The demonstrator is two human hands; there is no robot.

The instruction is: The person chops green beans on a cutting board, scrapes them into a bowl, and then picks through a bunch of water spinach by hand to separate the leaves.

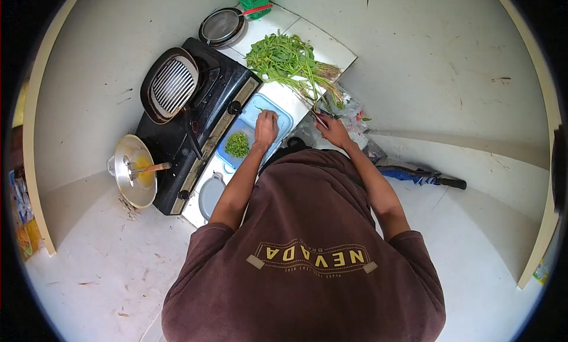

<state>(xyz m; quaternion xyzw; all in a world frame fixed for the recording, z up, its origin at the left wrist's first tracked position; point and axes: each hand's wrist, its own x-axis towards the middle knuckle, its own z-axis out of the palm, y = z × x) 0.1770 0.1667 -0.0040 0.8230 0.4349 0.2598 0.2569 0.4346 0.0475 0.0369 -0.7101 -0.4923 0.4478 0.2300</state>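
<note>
Above the light blue tray (286, 122), I saw the left hand (267, 128) with its fingers curled down; a thin green piece (258, 109) lay just past them, and I could not tell whether they pinched anything. To its right, clear of the tray, the right hand (333, 132) was closed around a slim knife (320, 120). Beside the left wrist, on its left, the chopped greens (238, 144) sat heaped on a blue board (223, 152). Beyond both hands, the leafy bunch (283, 59) sprawled over white tiles (329, 44), its roots and stems angled toward the right hand. Farther left, I had the black stove (226, 81) with a ridged pan (155, 105) on it.
</note>
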